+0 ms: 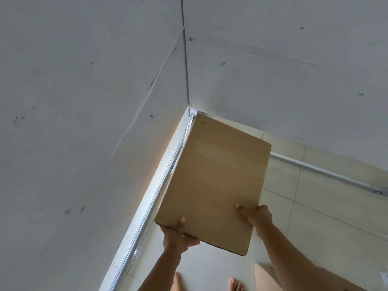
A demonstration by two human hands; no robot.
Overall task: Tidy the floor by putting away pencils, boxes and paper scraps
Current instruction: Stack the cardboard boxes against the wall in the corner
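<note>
From the head view, a person holds a flat brown cardboard box point(214, 181) up in the corner of the room, with both arms reaching in from six o'clock. The left hand point(178, 233) grips the box at its near left corner, about seven o'clock on the panel, thumb lying on the top face and the fingers curled underneath. The right hand point(257, 215) pinches the near right edge, about four o'clock on the panel, thumb on top and the rest of the hand wrapped round the side. The box is tilted, its far end pointing to twelve o'clock and reaching almost into the corner where the two grey walls point(84, 101) meet; whether that far end touches the wall or the floor I cannot tell. Along the foot of each wall runs a pale metal track point(315, 170), one going off toward seven o'clock beside the box's left edge, the other toward three o'clock. The floor point(336, 227) is laid with light tiles. At six o'clock, below the box, the toes of two bare feet point(236, 284) show on the tiles, one on either side of the gap between the arms. Just right of them, at five o'clock, a corner of another piece of cardboard point(265, 276) lies on the floor, partly hidden by the right forearm.
</note>
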